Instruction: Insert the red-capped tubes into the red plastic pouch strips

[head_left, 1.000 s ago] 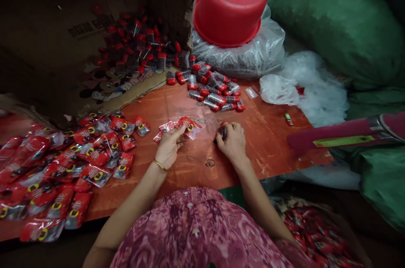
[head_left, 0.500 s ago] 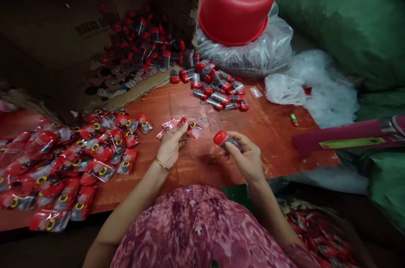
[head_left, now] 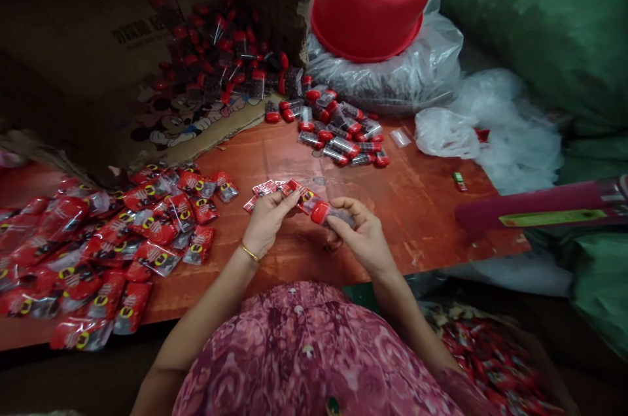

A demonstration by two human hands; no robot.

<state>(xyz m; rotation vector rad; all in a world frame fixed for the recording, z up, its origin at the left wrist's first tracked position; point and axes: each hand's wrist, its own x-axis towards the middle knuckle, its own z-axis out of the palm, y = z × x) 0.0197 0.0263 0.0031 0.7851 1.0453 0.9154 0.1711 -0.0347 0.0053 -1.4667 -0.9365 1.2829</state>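
Note:
Between thumb and fingers, my left hand (head_left: 267, 220) pinches a red printed plastic packet (head_left: 305, 196) over the table. My right hand (head_left: 363, 233) is closed around a small clear bottle with a red cap (head_left: 321, 212) and dark contents, lying sideways with the cap toward the left. The cap meets the packet's right end in view; whether it is inside the opening I cannot tell. More flat red packets (head_left: 267, 188) lie just behind my left hand. Beyond my hands is a pile of similar red-capped bottles (head_left: 341, 144).
Filled red packets (head_left: 161, 258) are heaped on the left of the red-covered table (head_left: 265, 154). A cardboard box (head_left: 216, 135) spills more bottles at the back. An upturned red tub (head_left: 377, 4) rests on a plastic bag (head_left: 392, 86). A purple bar (head_left: 530, 207) juts in from the right.
My right hand has moved left with the bottle, bringing its red cap up to the packet. My left hand still holds the packet, which now shows more plainly. The view has shifted slightly.

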